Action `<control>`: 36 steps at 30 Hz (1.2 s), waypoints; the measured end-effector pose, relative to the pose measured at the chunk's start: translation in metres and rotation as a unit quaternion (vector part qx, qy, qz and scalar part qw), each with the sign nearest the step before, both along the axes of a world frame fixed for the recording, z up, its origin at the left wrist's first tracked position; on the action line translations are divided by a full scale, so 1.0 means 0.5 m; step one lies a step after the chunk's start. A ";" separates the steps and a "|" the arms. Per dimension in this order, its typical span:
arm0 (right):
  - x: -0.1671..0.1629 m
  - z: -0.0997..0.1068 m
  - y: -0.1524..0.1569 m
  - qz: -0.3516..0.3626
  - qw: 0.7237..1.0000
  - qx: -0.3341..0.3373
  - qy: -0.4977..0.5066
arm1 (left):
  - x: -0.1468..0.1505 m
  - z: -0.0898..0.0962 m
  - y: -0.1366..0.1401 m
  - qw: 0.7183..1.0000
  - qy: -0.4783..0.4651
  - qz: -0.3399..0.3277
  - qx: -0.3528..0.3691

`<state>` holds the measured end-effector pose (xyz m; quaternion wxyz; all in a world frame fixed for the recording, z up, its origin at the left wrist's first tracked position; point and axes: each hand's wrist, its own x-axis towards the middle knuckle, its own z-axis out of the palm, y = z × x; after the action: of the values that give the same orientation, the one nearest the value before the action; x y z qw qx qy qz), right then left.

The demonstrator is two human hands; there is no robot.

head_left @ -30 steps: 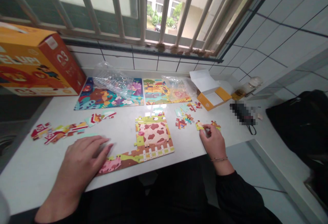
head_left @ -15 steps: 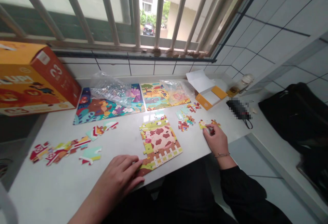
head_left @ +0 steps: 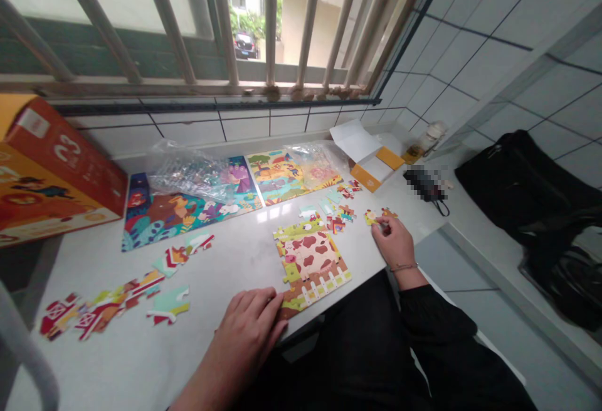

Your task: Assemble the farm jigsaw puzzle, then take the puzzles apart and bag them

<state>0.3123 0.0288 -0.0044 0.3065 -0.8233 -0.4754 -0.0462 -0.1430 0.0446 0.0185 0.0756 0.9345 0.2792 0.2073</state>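
A partly joined cow jigsaw puzzle point(head_left: 316, 257), with a white fence along its lower side, lies near the counter's front edge. My left hand point(head_left: 251, 320) is at its lower left corner, fingers together and thumb close to the edge, gripping that corner. To the right, my right hand point(head_left: 396, 245) has its fingers curled in a pinch at a yellow-green puzzle piece point(head_left: 370, 217); the fingertips are partly hidden. Just beyond them is a brown and orange piece point(head_left: 388, 213). Loose pieces point(head_left: 336, 221) sit beside the puzzle's upper right corner.
Joined red-barn pieces point(head_left: 101, 310) and a pale green piece point(head_left: 170, 303) lie at left. Behind are two picture boards point(head_left: 192, 223), plastic bags point(head_left: 185, 172), an opened small box point(head_left: 369, 180) and a bottle point(head_left: 429, 138). A large orange box point(head_left: 70, 166) stands far left; a black bag point(head_left: 508, 179) lies right.
The cow puzzle has slid right on the counter along with my left hand, now closer to the loose pieces. My right hand stays at the same pieces. The view has shifted slightly.
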 end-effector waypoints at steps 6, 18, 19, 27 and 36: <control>-0.001 -0.001 0.001 -0.004 1.000 -0.002 -0.005 | 0.021 -0.006 -0.036 0.998 0.012 0.051 0.035; 0.002 -0.002 -0.002 0.018 1.000 0.006 -0.008 | 0.040 -0.012 -0.103 0.990 0.008 0.127 0.065; 0.003 -0.004 -0.003 0.021 1.000 0.009 -0.009 | 0.045 -0.011 -0.104 0.989 0.001 0.131 0.069; 0.005 0.006 0.012 0.156 0.983 0.065 -0.068 | 0.089 -0.019 -0.107 0.984 -0.068 0.159 0.039; -0.045 0.090 0.235 0.434 0.890 -0.109 -0.085 | 0.095 0.015 -0.103 0.983 -0.057 0.169 0.045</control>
<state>0.2898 0.1464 0.0407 0.1628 -0.5559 -0.8119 0.0733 -0.0955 -0.0067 0.0260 0.0135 0.8632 0.4185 0.2820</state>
